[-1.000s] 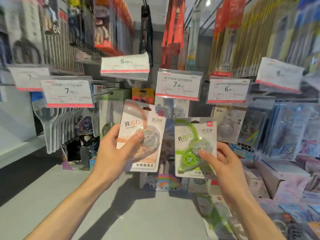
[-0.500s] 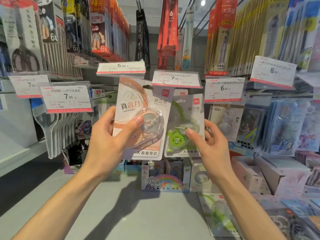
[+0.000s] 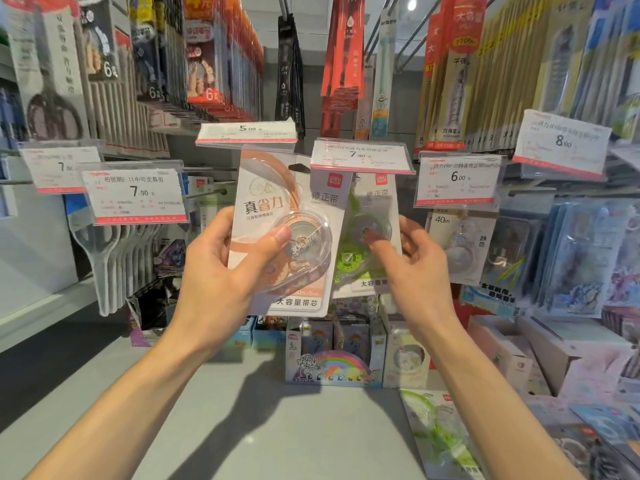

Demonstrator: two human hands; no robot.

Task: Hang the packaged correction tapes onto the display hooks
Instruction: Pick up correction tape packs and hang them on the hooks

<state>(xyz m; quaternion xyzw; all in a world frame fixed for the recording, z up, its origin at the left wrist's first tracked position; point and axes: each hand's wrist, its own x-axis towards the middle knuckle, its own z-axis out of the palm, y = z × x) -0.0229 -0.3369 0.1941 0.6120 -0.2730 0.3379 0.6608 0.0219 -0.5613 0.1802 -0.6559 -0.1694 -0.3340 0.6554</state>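
Up front, the display wall (image 3: 568,64) fills most of the view — rows of hanging stationery packs w/ price tags clipped at the hook ends. Below it a grey shelf (image 3: 221,417) runs across, carrying a rainbow-printed box (image 3: 332,367) near the centre and another green correction tape pack (image 3: 440,434) lying flat to the right.

Both hands are raised in front of the middle hooks, each w/ one pack. The left hand (image 3: 221,271) holds the orange correction tape pack (image 3: 273,209) upright: thumb pressed on the clear blister at the front, the other fingers wrapped behind the card's left edge, so the grip is clamped on the pack. Its top edge sits just under the 5.00 price tag (image 3: 247,133).

The right hand (image 3: 415,268) holds the green correction tape pack (image 3: 370,237) — thumb tip on the front of the blister, fingers curled at the card's right edge & behind, closed on it. This pack stands partly behind the orange one, its left side overlapped, and its top reaches up to the 7.90 price tag (image 3: 360,155). Cannot tell whether either pack's hang hole is on a hook (image 3: 207,194); the tags hide that spot.
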